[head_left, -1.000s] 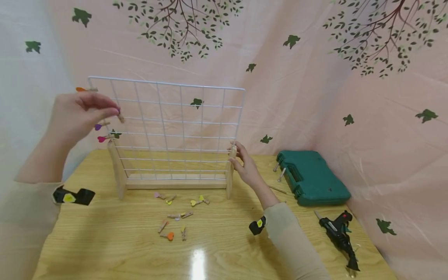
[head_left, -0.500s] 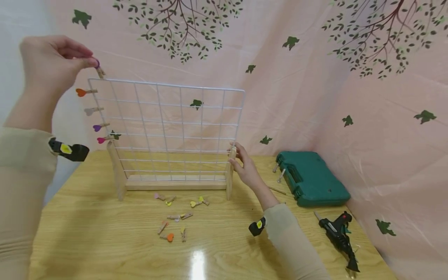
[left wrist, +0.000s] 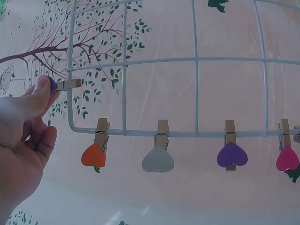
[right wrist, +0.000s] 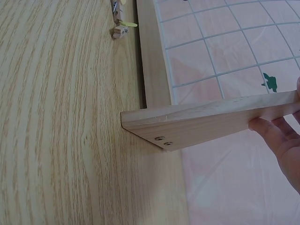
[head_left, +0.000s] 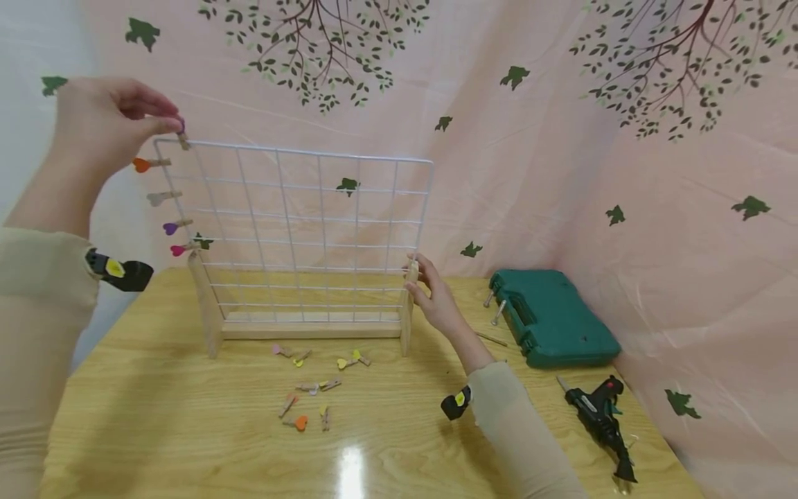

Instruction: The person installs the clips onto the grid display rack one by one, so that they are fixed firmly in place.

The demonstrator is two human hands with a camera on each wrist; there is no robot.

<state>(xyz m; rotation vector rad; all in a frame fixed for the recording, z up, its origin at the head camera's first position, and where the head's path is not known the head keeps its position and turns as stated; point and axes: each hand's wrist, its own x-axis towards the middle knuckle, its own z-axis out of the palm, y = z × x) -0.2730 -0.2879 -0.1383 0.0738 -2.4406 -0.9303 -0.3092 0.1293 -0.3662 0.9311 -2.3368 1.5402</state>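
My left hand (head_left: 115,125) pinches a small wooden clothespin (left wrist: 69,85) by its purple end, between thumb and finger. The pin's wooden tip lies across the top wire of a white wire grid rack (head_left: 258,148), close to the upper left corner. Down the rack's left side hang clothespins with an orange heart (left wrist: 93,155), a grey heart (left wrist: 158,160), a purple heart (left wrist: 232,155) and a pink heart (left wrist: 287,159). My right hand (head_left: 438,298) holds the upper part of the rack's right wooden leg (right wrist: 201,119), with the thumb on its near face.
Several loose clothespins with coloured hearts, one orange (head_left: 300,423), lie on the wooden table (head_left: 206,430) before the rack. A green case (head_left: 557,315) stands at the right, with screws (head_left: 498,312) beside it. Nearer lies a black glue gun (head_left: 601,416).
My left hand has lifted the clothespin from in front of the grid to the top left corner, then shifted slightly right and down onto the top wire. The right hand stays put.
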